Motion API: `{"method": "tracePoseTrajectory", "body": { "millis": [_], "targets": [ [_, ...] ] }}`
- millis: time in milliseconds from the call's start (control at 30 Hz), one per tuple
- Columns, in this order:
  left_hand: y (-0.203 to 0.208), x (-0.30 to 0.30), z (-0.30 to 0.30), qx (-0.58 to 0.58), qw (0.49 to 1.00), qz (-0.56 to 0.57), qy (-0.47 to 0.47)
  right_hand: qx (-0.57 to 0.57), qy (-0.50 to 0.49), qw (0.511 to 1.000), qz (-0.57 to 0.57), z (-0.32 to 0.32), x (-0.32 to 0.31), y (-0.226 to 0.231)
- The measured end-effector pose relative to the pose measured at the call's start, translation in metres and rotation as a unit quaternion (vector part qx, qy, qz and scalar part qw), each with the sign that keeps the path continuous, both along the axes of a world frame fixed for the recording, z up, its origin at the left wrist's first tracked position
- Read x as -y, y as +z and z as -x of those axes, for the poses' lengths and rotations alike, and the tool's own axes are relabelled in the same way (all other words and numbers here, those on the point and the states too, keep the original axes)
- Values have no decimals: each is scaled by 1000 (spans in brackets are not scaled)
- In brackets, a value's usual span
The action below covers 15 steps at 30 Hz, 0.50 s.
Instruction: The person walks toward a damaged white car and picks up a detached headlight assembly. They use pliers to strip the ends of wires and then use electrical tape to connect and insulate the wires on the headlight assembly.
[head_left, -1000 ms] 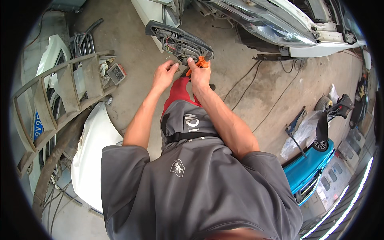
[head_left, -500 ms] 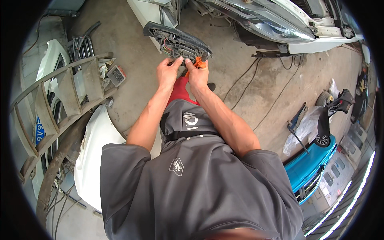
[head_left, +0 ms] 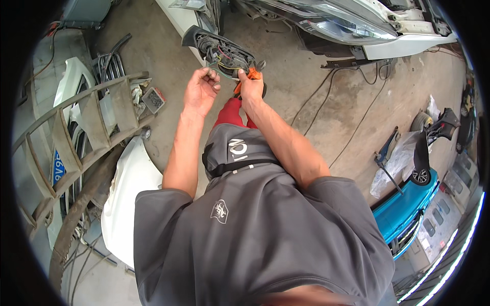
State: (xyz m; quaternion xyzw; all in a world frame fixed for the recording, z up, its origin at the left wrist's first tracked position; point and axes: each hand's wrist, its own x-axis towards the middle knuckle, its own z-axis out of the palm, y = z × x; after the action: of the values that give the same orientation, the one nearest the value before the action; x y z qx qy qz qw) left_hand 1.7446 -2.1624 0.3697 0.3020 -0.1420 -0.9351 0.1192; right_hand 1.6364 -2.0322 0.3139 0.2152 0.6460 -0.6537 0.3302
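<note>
A long black housing (head_left: 205, 41), like a car's door mirror seen from its inner side, lies in front of me with its parts and thin coloured wires bare. My left hand (head_left: 200, 92) is beside its near left end, fingers pinched on a thin wire (head_left: 220, 72) that runs back to the housing. My right hand (head_left: 251, 87) is closed around orange-handled pliers (head_left: 253, 74), their metal head pointing away from me. My right thumb lies at the housing's near edge, by the wires. Whether it presses on a wire cannot be made out.
Beyond the housing stands a white car panel (head_left: 176, 19). A car front with a headlight (head_left: 352, 29) fills the far right, dark cables (head_left: 326, 94) trailing over the floor. On the left are a curved slatted frame (head_left: 94, 117) and a white panel (head_left: 125, 204); a blue car (head_left: 403, 209) is at right.
My left hand has come away from the housing to the left, drawing a wire out with it. My right hand stays by the housing with the pliers.
</note>
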Motion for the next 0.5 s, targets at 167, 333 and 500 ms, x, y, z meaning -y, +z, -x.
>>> {"method": "tracePoseTrajectory", "body": {
  "millis": [167,333,500],
  "targets": [
    [-1,-27,-8,187,979,71,30,41,42,998,10,13,-7,-6],
    [-8,-34,5,223,965,140,7,85,55,995,21,16,-8,4],
    [1,-48,41,363,890,275,-41,96,63,993,38,14,-6,8]
  ]
}}
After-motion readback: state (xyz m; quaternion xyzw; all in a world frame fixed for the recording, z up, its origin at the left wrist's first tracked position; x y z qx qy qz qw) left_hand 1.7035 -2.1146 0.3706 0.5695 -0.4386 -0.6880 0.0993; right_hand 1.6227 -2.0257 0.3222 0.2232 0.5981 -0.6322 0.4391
